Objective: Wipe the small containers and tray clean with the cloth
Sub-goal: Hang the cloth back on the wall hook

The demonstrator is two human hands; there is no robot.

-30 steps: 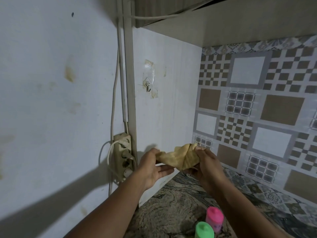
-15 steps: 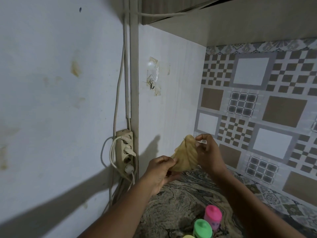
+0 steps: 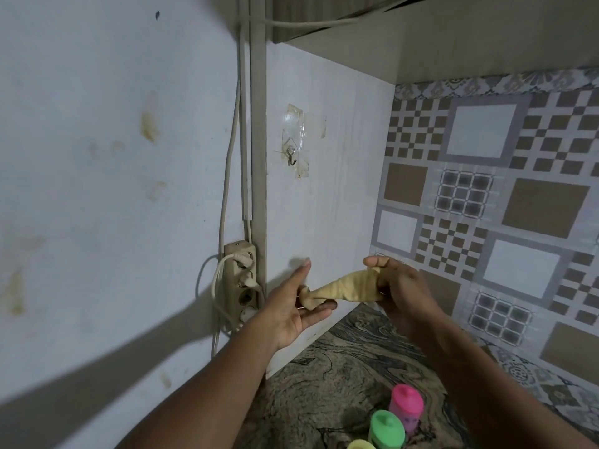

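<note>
**Cloth stretched between both hands, above counter**

Yellow cloth [image 3: 343,288] twisted into a cone, held in the air over the marbled counter [image 3: 337,361]; right hand [image 3: 400,286] curled round its wide end; left hand [image 3: 290,307] spread, fingers straight, narrow tip against the palm; pink-lidded container [image 3: 406,405], green-lidded container [image 3: 387,427] and a yellow lid [image 3: 359,444] below at the frame's edge; power strip [image 3: 241,280] on the wall at left.
</note>
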